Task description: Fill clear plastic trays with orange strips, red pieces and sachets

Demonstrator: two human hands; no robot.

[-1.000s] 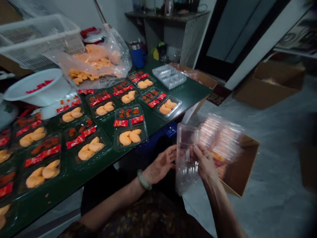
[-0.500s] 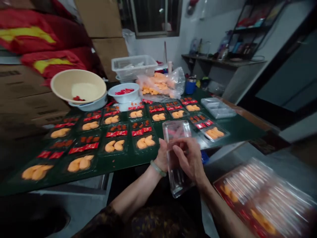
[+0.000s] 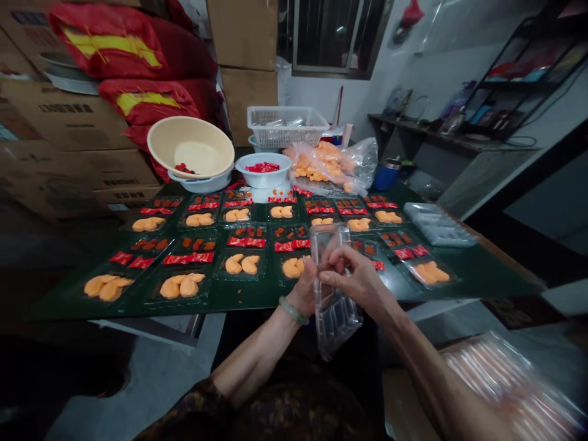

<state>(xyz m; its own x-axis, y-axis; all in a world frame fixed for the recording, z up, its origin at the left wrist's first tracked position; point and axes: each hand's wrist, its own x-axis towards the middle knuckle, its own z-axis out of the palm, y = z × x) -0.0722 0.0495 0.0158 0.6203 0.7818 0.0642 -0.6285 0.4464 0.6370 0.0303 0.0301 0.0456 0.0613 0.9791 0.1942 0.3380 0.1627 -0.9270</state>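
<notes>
Both hands are on a clear plastic tray (image 3: 337,324), held tilted in front of me above the table's near edge. My left hand (image 3: 304,291) is closed on its left side, a pale green bangle at the wrist. The fingers of my right hand (image 3: 356,278) are bent and pinched at the tray's upper middle. Whether this is one tray or several nested ones cannot be told. Beyond, rows of filled trays (image 3: 244,275) lie on the green table (image 3: 248,300), with orange curved pieces, red packets and small brown pieces in them.
At the back stand a cream basin (image 3: 202,138), a pale blue bowl (image 3: 264,179) of red packets, a white basket (image 3: 289,131) and a bag of orange pieces (image 3: 321,165). Empty trays (image 3: 438,225) lie at the right. Stacked packed trays (image 3: 514,386) sit low right.
My view has swung left, so the table sits further right in the frame. The tray in my hands has turned a little, and its divided compartments show more clearly. Both hands keep hold.
</notes>
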